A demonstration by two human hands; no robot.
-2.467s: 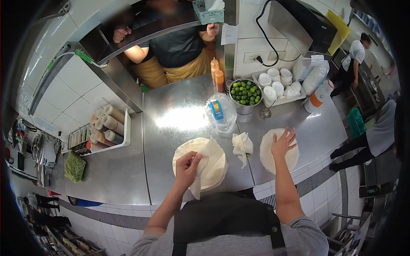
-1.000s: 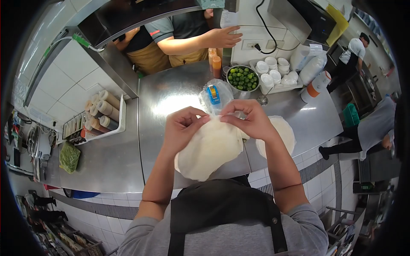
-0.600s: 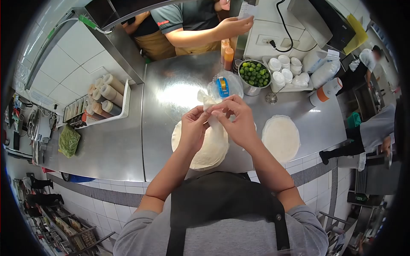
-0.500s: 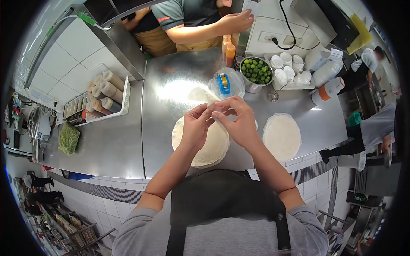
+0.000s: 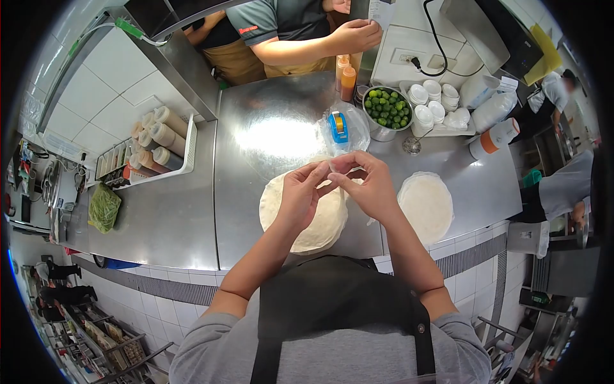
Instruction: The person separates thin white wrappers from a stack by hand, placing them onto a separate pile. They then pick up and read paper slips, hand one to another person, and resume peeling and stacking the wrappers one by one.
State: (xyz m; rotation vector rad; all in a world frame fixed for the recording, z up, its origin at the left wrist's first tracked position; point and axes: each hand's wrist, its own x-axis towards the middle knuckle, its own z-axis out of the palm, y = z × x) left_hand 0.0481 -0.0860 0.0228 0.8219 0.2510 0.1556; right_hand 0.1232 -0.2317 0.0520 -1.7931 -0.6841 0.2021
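Observation:
A stack of round pale wrappers (image 5: 291, 224) lies on the steel counter (image 5: 185, 224) right in front of me. Just above its far edge, my left hand (image 5: 299, 197) and my right hand (image 5: 369, 189) meet. Both pinch a thin, see-through sheet (image 5: 344, 165) between their fingertips. How much of the sheet hangs behind my hands is hidden. A second round stack of wrappers (image 5: 427, 206) lies on the counter to the right of my right hand, apart from it.
Beyond my hands are a blue tape dispenser in a plastic bag (image 5: 339, 126), a metal bowl of limes (image 5: 385, 109), orange sauce bottles (image 5: 347, 78) and a tray of white cups (image 5: 430, 107). A tray of rolled tubes (image 5: 160, 146) stands left. A person (image 5: 281, 29) reaches over the counter's far side.
My right hand left the right stack and joined my left hand over the near stack. A wrapper lifted a second ago is back down; both hands now pinch a thin sheet.

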